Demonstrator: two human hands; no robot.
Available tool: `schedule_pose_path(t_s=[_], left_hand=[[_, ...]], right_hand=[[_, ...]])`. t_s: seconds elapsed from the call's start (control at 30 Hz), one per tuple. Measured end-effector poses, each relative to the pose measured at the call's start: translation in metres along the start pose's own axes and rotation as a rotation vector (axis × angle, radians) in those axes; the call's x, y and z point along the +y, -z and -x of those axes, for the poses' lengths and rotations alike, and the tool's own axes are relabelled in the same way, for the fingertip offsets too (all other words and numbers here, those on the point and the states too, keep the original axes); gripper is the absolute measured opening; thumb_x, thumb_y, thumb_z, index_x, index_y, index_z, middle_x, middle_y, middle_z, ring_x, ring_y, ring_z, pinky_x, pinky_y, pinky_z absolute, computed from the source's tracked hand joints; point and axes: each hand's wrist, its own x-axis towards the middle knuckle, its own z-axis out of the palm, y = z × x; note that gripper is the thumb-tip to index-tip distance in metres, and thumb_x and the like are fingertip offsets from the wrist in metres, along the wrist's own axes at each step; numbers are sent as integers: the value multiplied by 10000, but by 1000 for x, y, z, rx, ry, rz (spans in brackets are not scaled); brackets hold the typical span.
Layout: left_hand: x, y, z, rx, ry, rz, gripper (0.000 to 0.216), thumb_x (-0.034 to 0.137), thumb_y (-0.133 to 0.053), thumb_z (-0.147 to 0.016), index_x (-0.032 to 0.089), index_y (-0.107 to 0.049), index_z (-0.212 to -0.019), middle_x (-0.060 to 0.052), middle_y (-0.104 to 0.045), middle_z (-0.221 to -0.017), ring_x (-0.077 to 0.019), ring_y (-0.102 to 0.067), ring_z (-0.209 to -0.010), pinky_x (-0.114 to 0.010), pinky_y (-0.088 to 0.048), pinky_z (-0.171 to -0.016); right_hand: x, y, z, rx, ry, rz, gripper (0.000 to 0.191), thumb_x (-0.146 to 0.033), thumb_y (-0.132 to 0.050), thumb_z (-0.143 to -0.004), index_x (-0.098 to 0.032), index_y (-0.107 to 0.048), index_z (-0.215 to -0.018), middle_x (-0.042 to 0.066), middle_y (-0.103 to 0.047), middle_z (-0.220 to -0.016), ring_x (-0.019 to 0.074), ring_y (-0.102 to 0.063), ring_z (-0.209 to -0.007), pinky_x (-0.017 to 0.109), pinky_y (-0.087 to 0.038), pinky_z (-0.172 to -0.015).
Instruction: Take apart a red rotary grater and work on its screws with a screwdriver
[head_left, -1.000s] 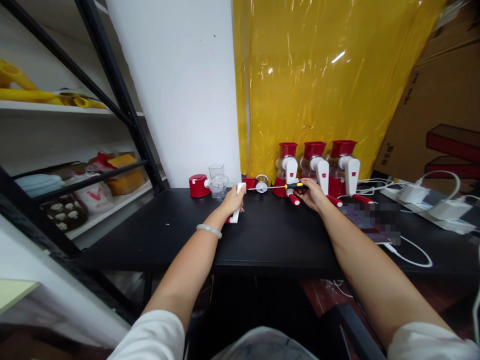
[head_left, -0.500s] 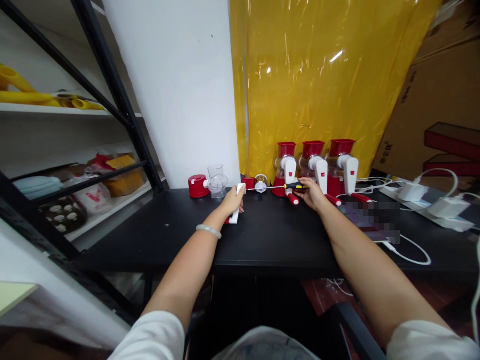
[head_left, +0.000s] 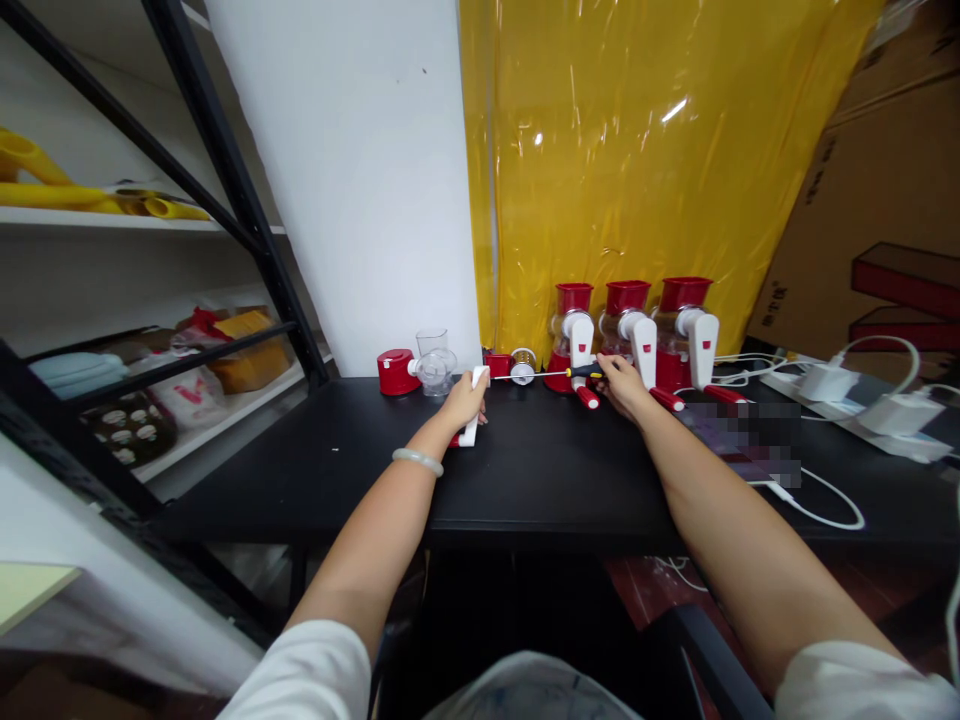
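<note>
My left hand (head_left: 463, 401) is closed around a white crank handle (head_left: 470, 433) with a red grip, held just above the black table. In my right hand (head_left: 621, 384) is a screwdriver (head_left: 583, 370) with a black and yellow handle, lying level. Its thin metal shaft points left and its tip meets the upper end of the crank handle; the exact contact is too small to make out. Behind my left hand stand a red base (head_left: 397, 372) and a clear plastic housing (head_left: 435, 368). A metal grater drum (head_left: 523, 366) lies beyond the shaft, beside a red part (head_left: 497, 366).
Three red and white rotary graters (head_left: 628, 335) stand in a row at the back right of the black table (head_left: 345, 480). Further right are a tablet (head_left: 739, 445) with a white cable and a power strip (head_left: 885, 420) with chargers. Shelves (head_left: 135, 225) rise at left.
The fingers of my right hand have shifted slightly on the screwdriver handle. My left hand and the crank handle stay in nearly the same place.
</note>
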Motion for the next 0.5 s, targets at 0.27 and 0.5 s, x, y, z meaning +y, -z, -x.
schedule_pose_path(t_s=[0.27, 0.5], left_hand=[[-3, 0, -2, 7, 0, 8, 461, 641, -371, -967, 195, -448, -1054, 40, -552, -554, -169, -608, -401, -244, -472, -404], [2, -1, 2, -2, 3, 12, 472, 645, -370, -966, 191, -450, -1069, 47, -544, -549, -160, -610, -406, -241, -485, -418]], right_hand=[[-14, 0, 11, -47, -155, -212, 281, -300, -786, -691, -245, -569, -862, -61, -614, -636, 83, -539, -523, 208, -456, -508], [-15, 3, 9, -88, -219, -300, 201, -182, -674, -660, -242, -586, -830, -48, -634, -692, 119, -597, -625, 260, -494, -604]])
